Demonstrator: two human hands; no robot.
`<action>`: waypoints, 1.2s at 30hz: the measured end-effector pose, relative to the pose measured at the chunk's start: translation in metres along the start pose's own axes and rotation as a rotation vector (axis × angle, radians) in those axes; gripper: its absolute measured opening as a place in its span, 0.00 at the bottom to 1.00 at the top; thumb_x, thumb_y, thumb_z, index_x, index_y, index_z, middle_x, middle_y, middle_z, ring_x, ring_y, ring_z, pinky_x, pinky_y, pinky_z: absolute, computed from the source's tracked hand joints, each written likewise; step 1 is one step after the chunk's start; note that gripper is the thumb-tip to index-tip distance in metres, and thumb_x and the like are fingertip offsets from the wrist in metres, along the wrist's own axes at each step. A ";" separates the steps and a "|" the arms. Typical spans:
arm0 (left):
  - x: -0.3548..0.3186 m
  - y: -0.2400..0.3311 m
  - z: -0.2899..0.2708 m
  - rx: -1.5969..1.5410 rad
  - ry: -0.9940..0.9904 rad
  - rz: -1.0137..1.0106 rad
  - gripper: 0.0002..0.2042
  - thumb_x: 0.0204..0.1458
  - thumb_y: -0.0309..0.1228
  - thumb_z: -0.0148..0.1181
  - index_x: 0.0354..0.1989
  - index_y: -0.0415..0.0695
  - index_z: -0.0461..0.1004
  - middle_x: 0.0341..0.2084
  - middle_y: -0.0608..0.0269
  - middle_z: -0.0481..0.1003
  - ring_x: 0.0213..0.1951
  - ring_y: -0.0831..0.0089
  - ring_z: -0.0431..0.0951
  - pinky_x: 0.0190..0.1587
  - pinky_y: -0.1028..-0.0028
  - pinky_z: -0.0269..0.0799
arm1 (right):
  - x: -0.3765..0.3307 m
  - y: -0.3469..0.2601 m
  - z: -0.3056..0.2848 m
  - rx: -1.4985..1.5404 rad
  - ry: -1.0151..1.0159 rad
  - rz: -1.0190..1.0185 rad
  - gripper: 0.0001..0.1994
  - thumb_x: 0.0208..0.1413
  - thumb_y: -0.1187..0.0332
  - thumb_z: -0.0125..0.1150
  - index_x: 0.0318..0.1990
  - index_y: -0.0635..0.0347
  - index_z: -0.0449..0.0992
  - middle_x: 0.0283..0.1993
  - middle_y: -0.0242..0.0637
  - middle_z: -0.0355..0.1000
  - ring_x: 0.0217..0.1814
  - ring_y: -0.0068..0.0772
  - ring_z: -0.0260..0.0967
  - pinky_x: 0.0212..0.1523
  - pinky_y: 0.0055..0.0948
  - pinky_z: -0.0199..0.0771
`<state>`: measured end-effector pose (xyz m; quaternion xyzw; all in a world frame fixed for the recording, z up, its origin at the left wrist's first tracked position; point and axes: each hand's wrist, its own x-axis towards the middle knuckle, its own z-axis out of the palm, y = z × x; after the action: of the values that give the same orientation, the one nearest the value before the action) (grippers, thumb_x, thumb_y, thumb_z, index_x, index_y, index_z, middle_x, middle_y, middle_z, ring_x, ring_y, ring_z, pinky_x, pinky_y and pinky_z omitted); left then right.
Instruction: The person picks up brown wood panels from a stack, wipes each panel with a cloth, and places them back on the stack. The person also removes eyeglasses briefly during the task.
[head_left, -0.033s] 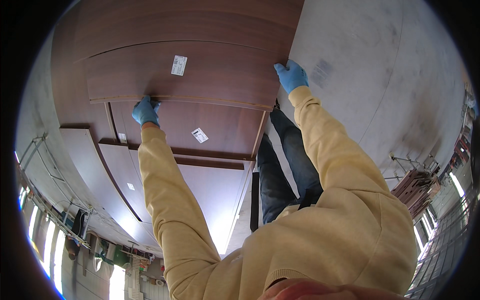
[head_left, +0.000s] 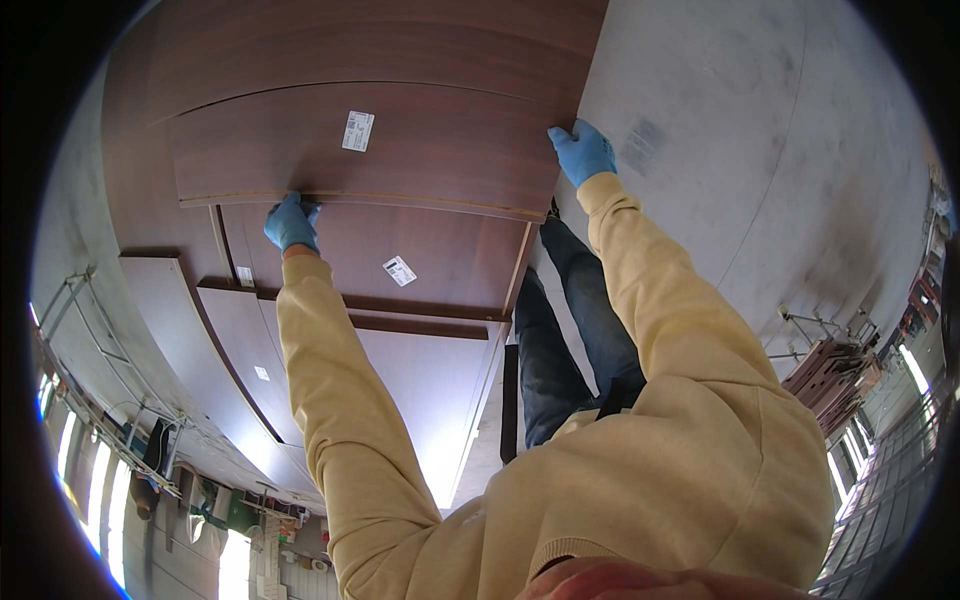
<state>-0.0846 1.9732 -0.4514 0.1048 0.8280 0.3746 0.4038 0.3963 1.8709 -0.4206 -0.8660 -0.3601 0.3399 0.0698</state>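
A dark brown wood panel (head_left: 430,140) with a white label (head_left: 357,131) lies across the top of a stack. At its near long edge is my left hand (head_left: 293,222) in a blue glove, its fingers closed over that edge. My right hand (head_left: 583,152), also gloved in blue, grips the panel's right short end, thumb on top; the fingers below the edge are hidden. Just under the near edge shows a second brown panel (head_left: 450,250) with its own white label (head_left: 400,271).
More panels (head_left: 410,370) lie staggered nearer and to the left, glossy with reflected light. On the right, grey concrete floor (head_left: 720,150) borders the stack. A stack of brown boards (head_left: 832,380) stands at far right, a metal rack (head_left: 100,340) at far left.
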 end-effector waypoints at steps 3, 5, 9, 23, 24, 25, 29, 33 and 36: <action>0.004 -0.004 -0.008 0.164 -0.078 0.060 0.08 0.55 0.27 0.65 0.32 0.33 0.81 0.27 0.53 0.81 0.25 0.62 0.82 0.26 0.61 0.82 | 0.000 0.009 0.002 0.048 -0.025 -0.046 0.24 0.60 0.47 0.63 0.46 0.63 0.80 0.47 0.55 0.80 0.51 0.62 0.76 0.52 0.51 0.76; 0.000 0.002 -0.002 0.401 -0.088 0.145 0.12 0.54 0.34 0.62 0.29 0.36 0.82 0.24 0.57 0.83 0.23 0.66 0.81 0.26 0.64 0.79 | 0.008 0.017 0.008 0.071 -0.017 -0.105 0.25 0.61 0.46 0.62 0.49 0.62 0.80 0.49 0.55 0.80 0.52 0.63 0.76 0.54 0.52 0.76; -0.010 0.003 0.003 0.047 -0.014 0.094 0.05 0.50 0.23 0.62 0.30 0.32 0.79 0.22 0.51 0.79 0.21 0.64 0.80 0.21 0.64 0.77 | -0.001 0.007 0.003 0.098 -0.004 -0.089 0.23 0.60 0.49 0.66 0.34 0.64 0.77 0.33 0.52 0.78 0.38 0.59 0.74 0.42 0.50 0.73; 0.007 -0.013 0.003 0.404 0.099 0.222 0.10 0.52 0.30 0.62 0.29 0.34 0.83 0.23 0.53 0.82 0.22 0.65 0.82 0.24 0.64 0.78 | 0.000 0.018 0.008 0.245 -0.064 -0.108 0.24 0.62 0.45 0.63 0.43 0.61 0.81 0.40 0.52 0.82 0.44 0.60 0.78 0.47 0.48 0.76; 0.020 -0.023 -0.011 0.316 0.089 0.205 0.11 0.53 0.31 0.61 0.27 0.35 0.83 0.22 0.52 0.82 0.21 0.65 0.82 0.24 0.64 0.78 | -0.006 0.016 0.010 0.135 -0.038 -0.161 0.24 0.62 0.45 0.63 0.45 0.61 0.82 0.41 0.51 0.82 0.44 0.58 0.79 0.49 0.47 0.76; 0.010 -0.025 -0.002 0.219 0.039 0.166 0.11 0.54 0.31 0.61 0.27 0.35 0.83 0.22 0.52 0.82 0.21 0.65 0.82 0.24 0.65 0.78 | -0.012 0.023 0.011 0.168 -0.079 -0.137 0.25 0.62 0.44 0.63 0.44 0.61 0.83 0.40 0.51 0.82 0.45 0.58 0.79 0.49 0.47 0.76; -0.003 -0.006 0.002 0.105 -0.031 0.092 0.09 0.56 0.28 0.61 0.30 0.34 0.82 0.22 0.53 0.82 0.21 0.66 0.83 0.24 0.66 0.80 | -0.038 0.048 0.030 0.283 -0.414 0.143 0.28 0.61 0.43 0.63 0.36 0.66 0.82 0.35 0.57 0.81 0.42 0.61 0.78 0.46 0.48 0.76; -0.014 -0.001 0.009 -0.009 -0.018 0.064 0.06 0.55 0.23 0.61 0.33 0.31 0.79 0.26 0.52 0.82 0.22 0.62 0.83 0.25 0.65 0.82 | -0.046 0.081 0.068 0.200 -0.273 0.048 0.30 0.64 0.42 0.59 0.35 0.68 0.82 0.29 0.50 0.79 0.32 0.48 0.78 0.39 0.45 0.77; -0.020 0.000 0.002 -0.061 -0.009 0.036 0.05 0.55 0.22 0.60 0.34 0.30 0.78 0.29 0.49 0.82 0.22 0.60 0.83 0.24 0.66 0.83 | -0.042 0.079 0.068 0.275 -0.376 0.120 0.24 0.64 0.48 0.65 0.37 0.67 0.80 0.30 0.36 0.75 0.25 0.30 0.72 0.29 0.30 0.77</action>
<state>-0.0698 1.9644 -0.4404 0.1091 0.8123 0.4063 0.4039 0.3772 1.7770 -0.4783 -0.7897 -0.2651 0.5444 0.0985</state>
